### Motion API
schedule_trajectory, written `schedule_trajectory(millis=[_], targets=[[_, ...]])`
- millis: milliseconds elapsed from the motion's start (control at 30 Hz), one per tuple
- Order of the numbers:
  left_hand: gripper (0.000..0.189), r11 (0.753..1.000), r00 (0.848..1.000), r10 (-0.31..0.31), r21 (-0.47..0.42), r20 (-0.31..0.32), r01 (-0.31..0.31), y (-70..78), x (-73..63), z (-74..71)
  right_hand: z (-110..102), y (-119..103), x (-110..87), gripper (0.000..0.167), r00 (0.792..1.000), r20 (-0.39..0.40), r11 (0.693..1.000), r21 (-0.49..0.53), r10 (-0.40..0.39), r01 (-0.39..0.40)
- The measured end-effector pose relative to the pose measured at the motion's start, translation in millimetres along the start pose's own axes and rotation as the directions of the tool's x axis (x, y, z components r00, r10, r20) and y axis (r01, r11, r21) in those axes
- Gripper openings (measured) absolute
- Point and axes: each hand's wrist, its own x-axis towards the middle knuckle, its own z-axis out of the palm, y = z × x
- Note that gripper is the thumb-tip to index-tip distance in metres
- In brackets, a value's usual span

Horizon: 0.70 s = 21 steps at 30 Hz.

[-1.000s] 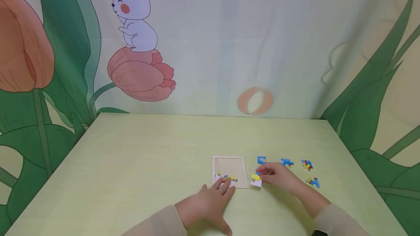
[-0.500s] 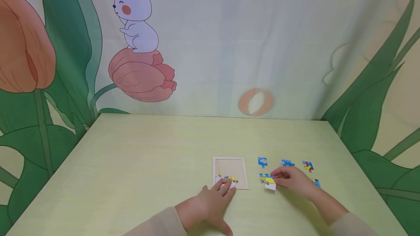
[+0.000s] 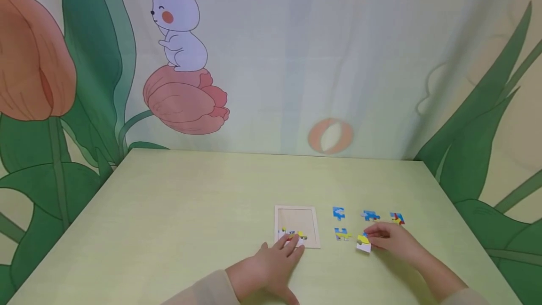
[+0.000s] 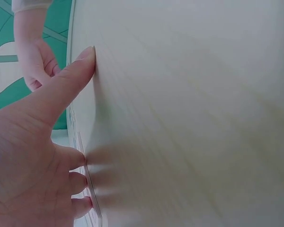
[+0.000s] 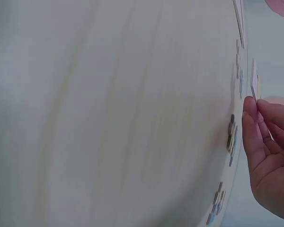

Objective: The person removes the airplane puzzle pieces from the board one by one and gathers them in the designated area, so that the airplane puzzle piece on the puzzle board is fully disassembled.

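Between its thumb and fingertips my right hand pinches a yellow-and-white jigsaw piece, which hangs tilted above the table. The right wrist view shows the jigsaw piece edge-on, clear of the tabletop. My left hand lies with fingers extended over the lower edge of a shallow wooden puzzle frame, partly hiding the joined pieces along its bottom. In the left wrist view, the fingertips of the left hand touch the frame's near edge, and the thumb points away from them.
Right of the frame lie loose blue-and-yellow pieces: a blue piece, another blue piece, a red-and-yellow piece partly behind the right hand, and a yellow-and-blue piece. A printed curtain hangs behind the table.
My right hand has moved to the right with the jigsaw piece, away from the frame, uncovering the yellow-and-blue piece on the table. The left hand has stayed on the frame.
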Motion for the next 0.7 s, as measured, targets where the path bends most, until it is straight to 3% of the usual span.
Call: schedule_trajectory(millis=[700], targets=[[0.114, 0.999, 1.000, -0.001, -0.043, 0.018, 0.002, -0.2, 4.7, 4.1, -40, 38, -21.2, 0.025, 0.999, -0.017, 0.994, -0.104, -0.037, 0.035]])
